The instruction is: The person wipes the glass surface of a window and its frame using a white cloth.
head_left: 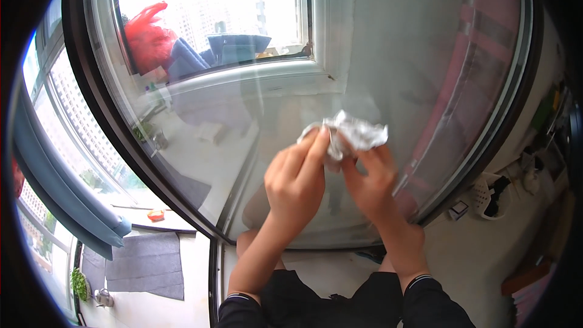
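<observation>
A crumpled silvery-white sheet (363, 131) is held up in front of a large glass door panel (398, 73). Whether it is paper, foil or a wipe I cannot tell. My left hand (296, 173) pinches its left part between thumb and fingers. On the other side, my right hand (371, 177) is closed on its lower right part, a little blurred. Both hands are close together at about the middle of the panel. Whether the sheet touches the glass is not clear.
A dark frame (91, 85) curves around the glass. Through or in the glass appear a window, a red plastic bag (149, 36) and a blue container (237, 47). At lower left are a blue curtain (67, 176), a grey mat (146, 264) and a plant (79, 283). A white basket (490, 194) stands right.
</observation>
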A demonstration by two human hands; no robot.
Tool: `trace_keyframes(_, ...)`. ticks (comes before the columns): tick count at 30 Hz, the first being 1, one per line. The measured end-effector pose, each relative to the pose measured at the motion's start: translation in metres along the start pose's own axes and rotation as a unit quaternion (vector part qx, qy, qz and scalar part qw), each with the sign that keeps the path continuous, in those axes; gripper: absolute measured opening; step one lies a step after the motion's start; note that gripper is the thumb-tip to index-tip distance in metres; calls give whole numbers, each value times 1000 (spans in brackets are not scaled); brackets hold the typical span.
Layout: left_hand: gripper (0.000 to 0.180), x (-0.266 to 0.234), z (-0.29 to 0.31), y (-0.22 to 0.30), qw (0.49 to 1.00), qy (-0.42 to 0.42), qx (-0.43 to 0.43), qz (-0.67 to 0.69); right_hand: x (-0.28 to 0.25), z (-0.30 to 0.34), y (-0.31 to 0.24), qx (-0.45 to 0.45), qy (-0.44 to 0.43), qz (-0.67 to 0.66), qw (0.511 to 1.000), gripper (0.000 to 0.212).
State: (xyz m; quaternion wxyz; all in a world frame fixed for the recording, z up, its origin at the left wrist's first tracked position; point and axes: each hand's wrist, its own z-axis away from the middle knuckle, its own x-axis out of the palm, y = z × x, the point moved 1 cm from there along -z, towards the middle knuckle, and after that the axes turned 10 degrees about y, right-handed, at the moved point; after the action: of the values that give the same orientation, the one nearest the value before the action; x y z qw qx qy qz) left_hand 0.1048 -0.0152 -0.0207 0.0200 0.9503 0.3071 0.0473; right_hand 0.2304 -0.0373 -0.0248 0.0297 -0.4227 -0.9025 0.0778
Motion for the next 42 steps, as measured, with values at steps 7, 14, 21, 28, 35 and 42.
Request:
trace_keyframes(7, 45, 10, -20, -3, 998, 56, -39, -8, 6, -34, -15, 13, -29, 44, 999, 47)
trace_keyframes(14, 27, -21, 115, 5, 966, -130, -225, -14, -9, 103, -14, 192, -162, 80, 965, 42)
trace_keyframes(21, 33, -18, 192, 7, 960, -116, -250, 56, -15, 173, -2, 221, -131, 78, 963, 38)
trace_keyframes(28, 41, 15, 9, -12, 995, 57, -45, 60, 12, -2, -9, 32, 40, 38, 998, 41)
trace_keyframes(35, 34, 1, -61, -5, 983, -90, -109, 115, 16, -27, -14, 76, 65, -8, 995, 40)
trace_keyframes(42, 22, -26, 109, -10, 959, -165, -231, 2, 13, 131, -15, 267, -35, 38, 962, 18)
